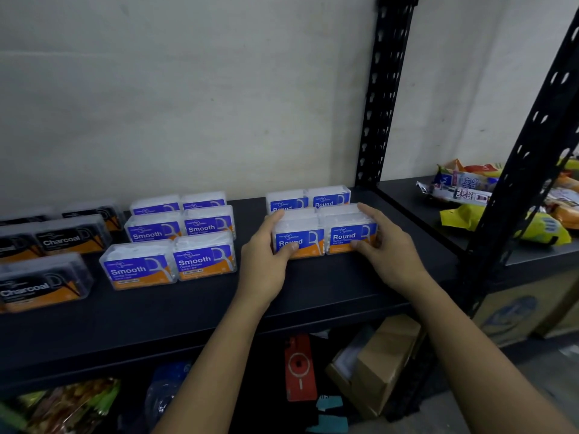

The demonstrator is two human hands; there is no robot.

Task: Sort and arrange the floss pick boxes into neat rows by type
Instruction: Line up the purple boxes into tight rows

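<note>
On the black shelf (188, 311) stand three groups of floss pick boxes. Black Charcoal boxes (44, 286) are at the left, purple Smooth boxes (203, 258) in the middle, blue Round boxes (329, 198) at the right. Two front Round boxes sit side by side. My left hand (266, 255) grips the left Round box (300, 238), fingers over its left side and thumb on its front. My right hand (388, 245) grips the right Round box (347, 234), fingers over its top right and thumb on its front.
A black perforated upright (380, 98) stands behind the Round boxes, another upright (526, 170) at the right. Snack packets (488, 202) lie on the neighbouring shelf. Below the shelf are a cardboard box (385, 361), a red item (297, 368) and packets (72, 402).
</note>
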